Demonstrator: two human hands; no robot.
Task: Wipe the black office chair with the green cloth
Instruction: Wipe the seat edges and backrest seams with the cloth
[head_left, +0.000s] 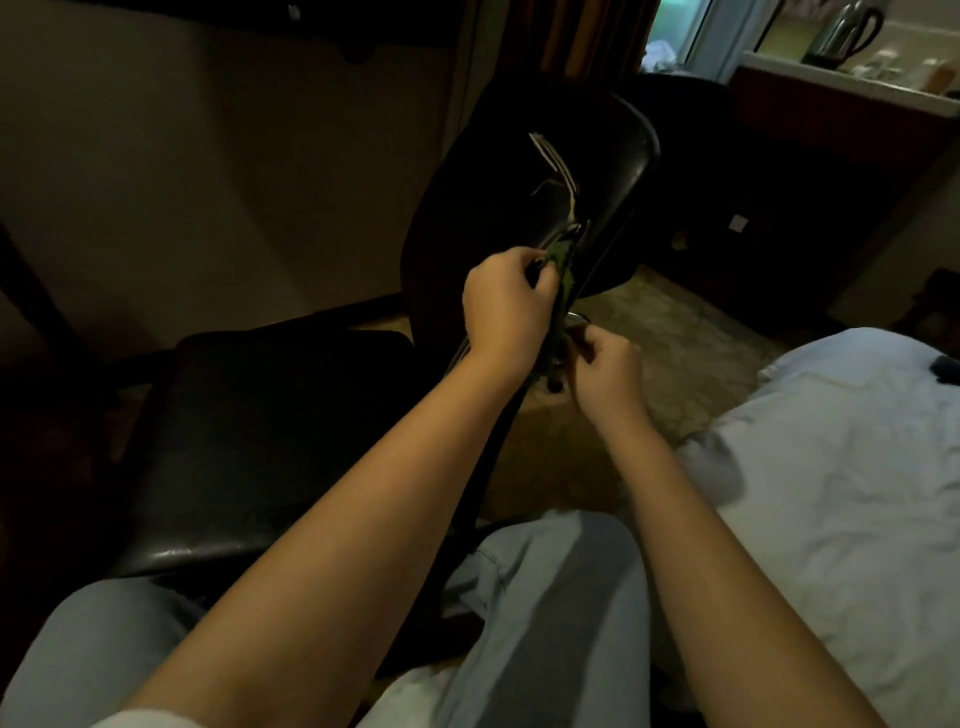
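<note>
Pale blue trouser legs (545, 597) fill the bottom edge, nearest the camera, with both bare forearms reaching forward over them. At left stands the black office chair (260, 441), upholstered in glossy leather-look material; its seat faces the person and its cracked backrest rises at centre, within reach of both arms. The left hand (506, 301) is raised at the base of the backrest, fingers curled round the upper part of the green cloth (563, 296), a crumpled fabric strip. The cloth runs downward from this grip along a thin part of the chair frame; whether it wraps that part or only lies against it cannot be determined. The right hand (605, 369), lower and just beside the left, pinches the cloth's bottom end between bent fingers. Holding both ends probably keeps the strip taut, so it can be drawn along the narrow frame where a flat palm would not fit. At right lies a rumpled white bed sheet (831, 493), apart from the work.
</note>
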